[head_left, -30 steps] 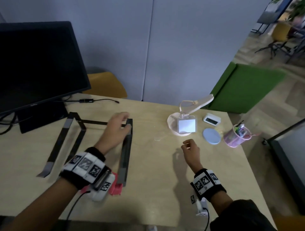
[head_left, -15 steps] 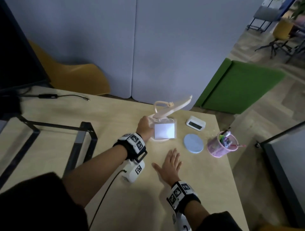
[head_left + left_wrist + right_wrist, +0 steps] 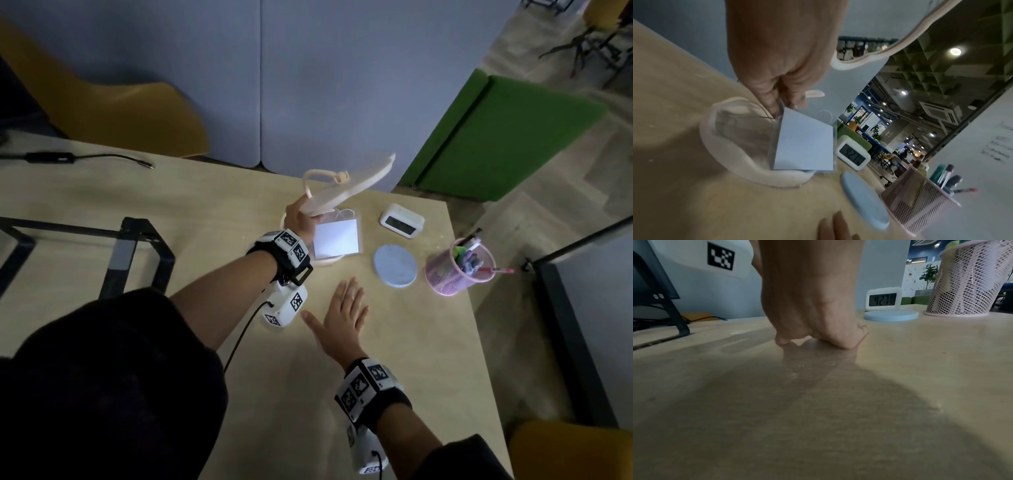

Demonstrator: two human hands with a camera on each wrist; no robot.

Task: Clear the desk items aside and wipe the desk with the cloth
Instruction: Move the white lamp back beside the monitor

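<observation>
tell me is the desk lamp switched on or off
Off, it seems: the desk lamp head looks dull, with no glow on the desk beneath.

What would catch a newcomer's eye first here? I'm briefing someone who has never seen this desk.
First, the left hand pinching a clear card holder that lies on the round base of the cream desk lamp, near the desk's far edge. Then the right hand, flat and open on the bare wood nearer the person. To the right sit a white digital clock, a blue round coaster and a pink mesh pen cup.
</observation>
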